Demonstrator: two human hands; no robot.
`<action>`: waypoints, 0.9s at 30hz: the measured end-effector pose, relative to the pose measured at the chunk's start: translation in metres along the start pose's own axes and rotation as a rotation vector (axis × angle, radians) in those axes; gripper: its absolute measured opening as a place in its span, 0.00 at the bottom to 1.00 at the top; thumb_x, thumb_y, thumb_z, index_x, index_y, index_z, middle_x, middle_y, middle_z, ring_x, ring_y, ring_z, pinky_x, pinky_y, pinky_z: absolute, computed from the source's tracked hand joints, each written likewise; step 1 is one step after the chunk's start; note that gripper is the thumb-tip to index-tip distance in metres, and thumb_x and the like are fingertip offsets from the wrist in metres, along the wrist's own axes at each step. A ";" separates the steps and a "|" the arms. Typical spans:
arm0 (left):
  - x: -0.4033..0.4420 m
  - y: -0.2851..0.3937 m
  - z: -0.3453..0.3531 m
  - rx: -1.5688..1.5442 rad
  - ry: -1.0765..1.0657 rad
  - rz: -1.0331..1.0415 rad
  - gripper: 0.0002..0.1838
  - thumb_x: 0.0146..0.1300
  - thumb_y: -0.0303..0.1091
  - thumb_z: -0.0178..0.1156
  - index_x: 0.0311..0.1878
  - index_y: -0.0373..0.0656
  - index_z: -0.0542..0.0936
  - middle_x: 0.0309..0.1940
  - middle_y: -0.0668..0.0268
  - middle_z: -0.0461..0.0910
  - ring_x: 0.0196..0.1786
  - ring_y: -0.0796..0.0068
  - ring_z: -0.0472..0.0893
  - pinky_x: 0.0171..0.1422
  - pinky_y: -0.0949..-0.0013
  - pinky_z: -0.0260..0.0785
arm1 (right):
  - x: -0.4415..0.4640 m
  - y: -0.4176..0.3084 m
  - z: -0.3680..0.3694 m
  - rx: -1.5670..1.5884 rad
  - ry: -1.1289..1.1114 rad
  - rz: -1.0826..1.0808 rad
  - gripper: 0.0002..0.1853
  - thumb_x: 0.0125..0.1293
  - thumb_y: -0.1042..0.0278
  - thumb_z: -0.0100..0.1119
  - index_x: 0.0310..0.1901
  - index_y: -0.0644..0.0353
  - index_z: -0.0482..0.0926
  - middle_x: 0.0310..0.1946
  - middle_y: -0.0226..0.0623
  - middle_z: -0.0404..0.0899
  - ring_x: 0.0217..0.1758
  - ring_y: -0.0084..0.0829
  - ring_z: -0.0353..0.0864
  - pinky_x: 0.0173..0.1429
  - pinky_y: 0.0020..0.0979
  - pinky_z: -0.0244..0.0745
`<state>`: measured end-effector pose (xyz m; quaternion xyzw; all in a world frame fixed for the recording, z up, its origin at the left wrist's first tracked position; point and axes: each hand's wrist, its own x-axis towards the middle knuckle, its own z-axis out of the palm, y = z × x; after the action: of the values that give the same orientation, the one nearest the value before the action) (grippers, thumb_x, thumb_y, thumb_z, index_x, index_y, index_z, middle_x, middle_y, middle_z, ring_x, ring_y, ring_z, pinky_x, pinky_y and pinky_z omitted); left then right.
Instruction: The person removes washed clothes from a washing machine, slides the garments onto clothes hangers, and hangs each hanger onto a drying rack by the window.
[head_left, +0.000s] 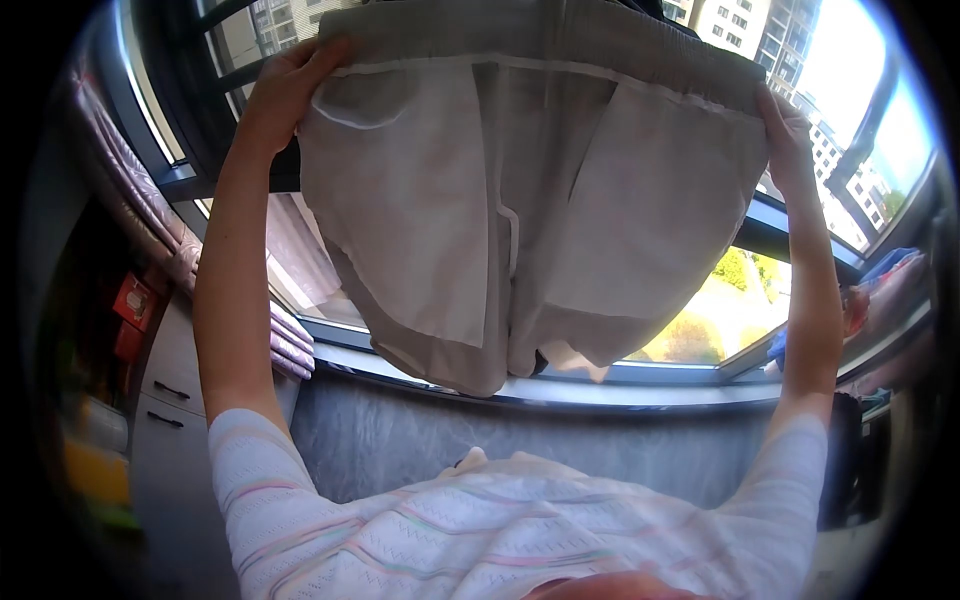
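Note:
A pair of grey shorts (540, 200) hangs spread out before me, with pale pocket linings showing as if turned inside out. At the left end of the elastic waistband, my left hand (290, 90) grips the cloth between thumb and fingers. My right hand (785, 130) pinches the other end of the waistband, its fingers partly hidden by the fabric. Both arms are raised and stretched forward. The leg openings dangle at the bottom, above the window sill.
A window with a dark frame (180, 180) stands behind the shorts, buildings beyond it. A tied curtain (140, 190) hangs at left, over a white cabinet (170, 400) and a red box (133, 300). Coloured cloth (890, 290) lies at right. Below is a grey marbled surface (380, 430).

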<state>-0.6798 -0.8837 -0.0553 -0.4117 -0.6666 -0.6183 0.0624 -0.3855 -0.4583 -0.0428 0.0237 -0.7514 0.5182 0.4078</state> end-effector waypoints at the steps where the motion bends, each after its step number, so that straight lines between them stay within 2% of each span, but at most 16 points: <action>1: 0.004 -0.004 -0.006 0.058 -0.007 0.026 0.25 0.58 0.47 0.59 0.50 0.36 0.75 0.39 0.62 0.79 0.40 0.78 0.78 0.42 0.77 0.72 | 0.004 0.004 0.000 -0.018 0.019 -0.007 0.14 0.63 0.58 0.56 0.41 0.60 0.80 0.30 0.27 0.80 0.30 0.13 0.76 0.34 0.16 0.71; 2: 0.004 -0.005 -0.009 0.114 -0.012 0.050 0.24 0.59 0.47 0.59 0.49 0.35 0.76 0.39 0.62 0.79 0.40 0.79 0.78 0.42 0.77 0.71 | 0.006 0.002 0.005 -0.067 0.014 -0.041 0.16 0.63 0.55 0.56 0.38 0.61 0.81 0.27 0.26 0.80 0.27 0.12 0.75 0.32 0.15 0.70; 6: 0.008 0.001 -0.015 0.055 -0.046 -0.049 0.23 0.60 0.47 0.57 0.48 0.35 0.76 0.38 0.65 0.79 0.39 0.81 0.77 0.41 0.79 0.70 | 0.018 -0.002 0.001 -0.191 -0.035 -0.007 0.18 0.64 0.53 0.53 0.39 0.61 0.81 0.27 0.26 0.80 0.27 0.12 0.75 0.32 0.16 0.71; 9: 0.001 -0.005 -0.015 0.102 -0.008 -0.061 0.22 0.60 0.45 0.58 0.49 0.35 0.76 0.38 0.65 0.79 0.38 0.81 0.77 0.41 0.79 0.70 | 0.015 0.009 -0.004 -0.071 -0.144 0.035 0.18 0.63 0.52 0.54 0.40 0.61 0.80 0.27 0.26 0.80 0.28 0.12 0.76 0.32 0.16 0.71; 12: -0.009 -0.017 -0.034 -0.038 -0.202 -0.067 0.20 0.60 0.41 0.59 0.50 0.36 0.75 0.38 0.66 0.79 0.39 0.82 0.76 0.43 0.78 0.69 | 0.003 0.006 -0.005 -0.068 -0.259 0.050 0.17 0.62 0.53 0.55 0.43 0.59 0.79 0.32 0.25 0.80 0.31 0.12 0.77 0.37 0.17 0.74; 15: -0.018 -0.022 -0.040 0.011 -0.288 -0.038 0.18 0.60 0.38 0.58 0.51 0.38 0.75 0.38 0.68 0.79 0.39 0.84 0.76 0.43 0.78 0.70 | -0.002 0.011 -0.020 -0.153 -0.347 0.100 0.16 0.62 0.55 0.56 0.44 0.58 0.78 0.34 0.26 0.79 0.34 0.13 0.77 0.40 0.19 0.75; 17: -0.016 -0.031 -0.048 -0.115 -0.264 -0.082 0.16 0.62 0.38 0.57 0.50 0.40 0.76 0.38 0.69 0.79 0.38 0.84 0.77 0.42 0.77 0.70 | -0.009 0.014 -0.021 -0.251 -0.362 0.056 0.16 0.62 0.55 0.56 0.44 0.58 0.78 0.33 0.26 0.79 0.36 0.14 0.77 0.40 0.19 0.75; 18: -0.016 -0.032 -0.049 -0.179 -0.241 -0.101 0.16 0.62 0.38 0.57 0.49 0.40 0.76 0.38 0.69 0.79 0.38 0.84 0.77 0.41 0.77 0.70 | -0.010 0.015 -0.023 -0.200 -0.371 0.076 0.16 0.62 0.56 0.56 0.45 0.59 0.78 0.33 0.27 0.80 0.36 0.16 0.78 0.41 0.19 0.76; 19: -0.017 -0.034 -0.050 -0.242 -0.217 -0.123 0.15 0.62 0.38 0.56 0.49 0.41 0.77 0.37 0.69 0.80 0.38 0.83 0.77 0.40 0.78 0.70 | -0.009 0.019 -0.028 -0.112 -0.360 0.093 0.16 0.62 0.56 0.55 0.45 0.59 0.78 0.34 0.28 0.80 0.36 0.17 0.78 0.42 0.20 0.76; 20: -0.021 -0.037 -0.051 -0.184 -0.067 -0.113 0.15 0.62 0.39 0.56 0.47 0.40 0.77 0.36 0.68 0.80 0.36 0.82 0.77 0.39 0.78 0.69 | -0.007 0.021 -0.029 -0.021 -0.350 0.112 0.16 0.62 0.57 0.55 0.46 0.59 0.78 0.34 0.28 0.80 0.37 0.17 0.78 0.42 0.21 0.76; 21: -0.019 -0.039 -0.051 -0.155 -0.030 -0.055 0.15 0.62 0.40 0.56 0.47 0.40 0.78 0.35 0.68 0.80 0.36 0.82 0.77 0.39 0.78 0.69 | -0.008 0.024 -0.027 0.072 -0.340 0.136 0.16 0.62 0.57 0.55 0.46 0.59 0.78 0.35 0.29 0.80 0.37 0.17 0.78 0.43 0.21 0.76; 22: -0.017 -0.039 -0.053 -0.124 0.005 -0.004 0.15 0.62 0.40 0.56 0.46 0.40 0.78 0.35 0.69 0.80 0.35 0.82 0.77 0.38 0.78 0.69 | -0.010 0.026 -0.023 0.166 -0.229 0.141 0.15 0.63 0.58 0.54 0.46 0.59 0.78 0.38 0.31 0.80 0.39 0.18 0.78 0.43 0.23 0.77; 23: -0.018 -0.035 -0.050 -0.115 0.043 -0.033 0.16 0.62 0.41 0.57 0.46 0.40 0.77 0.35 0.69 0.80 0.35 0.82 0.77 0.38 0.78 0.69 | -0.013 0.027 -0.018 0.126 -0.085 0.199 0.18 0.66 0.59 0.50 0.51 0.62 0.72 0.40 0.30 0.77 0.41 0.18 0.76 0.46 0.20 0.72; 24: -0.018 -0.030 -0.048 -0.108 0.080 -0.063 0.17 0.61 0.42 0.57 0.46 0.39 0.77 0.35 0.68 0.80 0.35 0.82 0.77 0.38 0.78 0.69 | -0.019 0.017 0.001 0.134 0.020 0.184 0.16 0.66 0.61 0.50 0.49 0.64 0.73 0.40 0.34 0.77 0.42 0.22 0.76 0.45 0.23 0.73; 25: -0.019 -0.034 -0.052 -0.101 0.025 -0.087 0.17 0.61 0.42 0.57 0.47 0.39 0.77 0.36 0.68 0.80 0.35 0.82 0.77 0.38 0.78 0.69 | -0.027 0.008 0.018 0.139 0.123 0.175 0.15 0.65 0.64 0.51 0.48 0.65 0.74 0.40 0.38 0.77 0.42 0.26 0.76 0.44 0.26 0.73; 27: -0.015 -0.052 -0.069 -0.092 -0.088 -0.133 0.18 0.61 0.42 0.58 0.47 0.40 0.77 0.36 0.68 0.79 0.36 0.81 0.77 0.38 0.78 0.69 | -0.030 0.012 0.014 -0.195 0.126 0.159 0.21 0.68 0.56 0.44 0.52 0.65 0.71 0.44 0.36 0.75 0.45 0.26 0.74 0.46 0.26 0.72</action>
<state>-0.7321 -0.9460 -0.0888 -0.3958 -0.6656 -0.6322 -0.0271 -0.3790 -0.4753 -0.0728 -0.1083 -0.7704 0.4740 0.4124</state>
